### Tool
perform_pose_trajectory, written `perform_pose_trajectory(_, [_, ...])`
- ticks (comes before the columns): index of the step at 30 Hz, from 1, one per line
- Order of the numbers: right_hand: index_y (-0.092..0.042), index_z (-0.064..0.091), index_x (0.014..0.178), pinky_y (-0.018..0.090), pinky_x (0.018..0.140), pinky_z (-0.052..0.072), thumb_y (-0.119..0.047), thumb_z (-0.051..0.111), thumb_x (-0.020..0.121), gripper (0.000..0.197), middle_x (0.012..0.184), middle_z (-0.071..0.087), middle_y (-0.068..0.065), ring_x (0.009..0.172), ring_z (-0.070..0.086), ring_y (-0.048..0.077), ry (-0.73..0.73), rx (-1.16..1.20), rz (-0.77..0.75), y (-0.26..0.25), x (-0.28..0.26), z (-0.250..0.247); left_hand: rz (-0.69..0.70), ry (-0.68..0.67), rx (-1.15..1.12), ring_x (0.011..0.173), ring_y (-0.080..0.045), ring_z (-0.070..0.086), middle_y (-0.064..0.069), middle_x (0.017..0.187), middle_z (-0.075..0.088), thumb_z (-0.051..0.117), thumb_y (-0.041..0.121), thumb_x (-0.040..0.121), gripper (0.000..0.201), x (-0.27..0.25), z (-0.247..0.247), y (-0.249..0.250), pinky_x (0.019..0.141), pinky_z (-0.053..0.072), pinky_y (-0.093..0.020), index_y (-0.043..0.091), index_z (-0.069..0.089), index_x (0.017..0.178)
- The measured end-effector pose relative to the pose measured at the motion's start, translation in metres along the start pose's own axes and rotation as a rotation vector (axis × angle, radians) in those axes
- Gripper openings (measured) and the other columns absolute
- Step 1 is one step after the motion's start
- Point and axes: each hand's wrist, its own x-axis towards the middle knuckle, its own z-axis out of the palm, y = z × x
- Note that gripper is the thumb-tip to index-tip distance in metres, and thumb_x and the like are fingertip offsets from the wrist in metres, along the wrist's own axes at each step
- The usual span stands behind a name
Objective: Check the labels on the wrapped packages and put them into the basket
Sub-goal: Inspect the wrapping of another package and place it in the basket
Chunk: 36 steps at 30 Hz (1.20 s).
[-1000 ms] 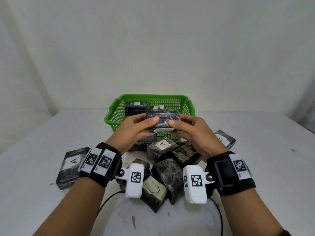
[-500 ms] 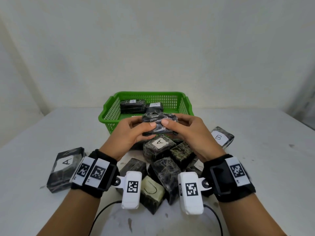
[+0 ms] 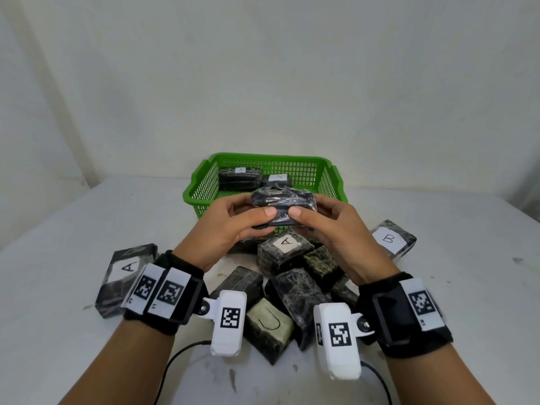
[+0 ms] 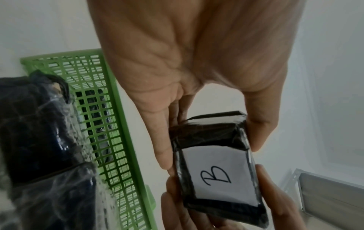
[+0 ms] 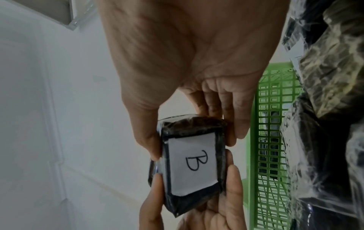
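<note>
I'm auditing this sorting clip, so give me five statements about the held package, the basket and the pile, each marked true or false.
1. Both hands hold one package. True: the left hand and right hand grip it from either side.
2. Its label reads A. False: both wrist views show B.
3. The basket holds no packages. False: at least two lie in it, both with white labels on top.
4. A package marked B lies on the table right of the pile. True.
5. The held package rests on the basket floor. False: it is held up in front of the basket, above the pile.
</note>
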Motion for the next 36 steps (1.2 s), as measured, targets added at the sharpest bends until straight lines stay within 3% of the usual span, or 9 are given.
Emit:
perform_pose_trajectory(3, [-0.016,0.076,0.113,0.051,0.109,0.051,-0.047,0.089,0.063,0.061,0.116,0.079,0.003,0.114,0.073,0.023,-0.004,0.013,0.003,-0.001,-0.001,0.002,0.003,-0.022,0.064,0.112,-0.030,0.068,-0.015,0.119,0.071,0.079,0.026,0.068,0.060,-0.003,-0.002,0.001,0.094,0.055,-0.043,0.000,0.064,0.120])
perform_pose_trajectory(10, [-0.026,0.074,0.116,0.045,0.109,0.052,-0.058,0.089,0.056,0.070,0.119,0.077,-0.003,0.117,0.071,0.015,0.053,-0.101,0.006,0.001,-0.001,-0.001,0.001,-0.011,0.082,0.111,-0.035,0.067,-0.020,0.116,0.071,0.079,0.029,0.067,0.060,-0.001,-0.001,-0.005,0.098,0.052,-0.048,-0.003,0.066,0.116])
perform_pose_trajectory(16, [-0.020,0.069,0.116,0.020,0.089,0.058,-0.027,0.092,0.064,0.058,0.103,0.080,-0.012,0.102,0.074,0.002,-0.016,-0.067,-0.009,-0.004,-0.004,-0.004,-0.009,-0.003,0.030,0.108,-0.031,0.069,-0.019,0.116,0.070,0.078,0.027,0.068,0.060,0.001,-0.008,-0.004,0.090,0.057,-0.041,-0.005,0.063,0.117])
perform_pose_trajectory(21, [-0.019,0.065,0.133,0.027,0.100,0.054,-0.035,0.097,0.059,0.083,0.122,0.076,-0.006,0.114,0.071,0.005,-0.025,-0.093,-0.023,-0.003,-0.004,-0.004,0.041,-0.005,0.126,0.111,-0.029,0.067,-0.013,0.115,0.072,0.080,0.026,0.065,0.053,0.001,-0.006,-0.005,0.098,0.052,-0.044,0.007,0.069,0.113])
perform_pose_trajectory(24, [-0.019,0.069,0.127,0.034,0.106,0.054,-0.036,0.096,0.062,0.072,0.121,0.077,-0.007,0.115,0.071,0.007,-0.012,-0.100,-0.033,-0.004,-0.006,-0.002,0.072,-0.036,0.185,0.114,-0.022,0.067,-0.007,0.118,0.072,0.081,0.024,0.065,0.061,-0.001,-0.007,-0.004,0.095,0.054,-0.031,0.009,0.064,0.122])
perform_pose_trajectory(28, [-0.020,0.069,0.128,0.033,0.107,0.054,-0.035,0.093,0.062,0.072,0.120,0.077,-0.009,0.114,0.070,0.004,0.001,-0.120,-0.034,-0.007,-0.008,-0.003,0.098,-0.056,0.223,0.113,-0.016,0.067,-0.003,0.120,0.071,0.087,0.011,0.067,0.066,-0.003,-0.004,0.000,0.094,0.054,-0.025,0.008,0.060,0.127])
perform_pose_trajectory(31, [-0.022,0.068,0.130,0.041,0.103,0.055,-0.047,0.094,0.062,0.077,0.125,0.075,-0.005,0.116,0.071,0.013,-0.055,-0.078,0.067,-0.006,-0.005,-0.002,0.139,-0.040,0.241,0.115,-0.017,0.066,-0.005,0.123,0.069,0.079,0.007,0.066,0.068,-0.004,-0.004,0.002,0.094,0.053,-0.024,0.006,0.056,0.130])
perform_pose_trajectory(33, [-0.011,0.068,0.125,0.041,0.095,0.060,-0.047,0.087,0.073,0.066,0.120,0.076,0.006,0.109,0.073,0.020,-0.073,0.044,0.150,-0.007,-0.004,-0.002,0.137,-0.052,0.231,0.119,-0.019,0.063,-0.006,0.128,0.066,0.081,0.003,0.064,0.074,-0.005,-0.003,0.002,0.096,0.053,-0.027,0.005,0.053,0.132])
perform_pose_trajectory(36, [0.000,0.071,0.111,0.033,0.076,0.065,-0.022,0.074,0.091,0.030,0.110,0.078,0.017,0.094,0.075,0.026,-0.029,0.180,0.195,-0.010,-0.005,0.002,0.092,-0.090,0.200,0.122,-0.021,0.061,-0.003,0.132,0.063,0.086,-0.001,0.061,0.083,-0.004,-0.004,0.001,0.095,0.054,-0.031,0.010,0.050,0.136])
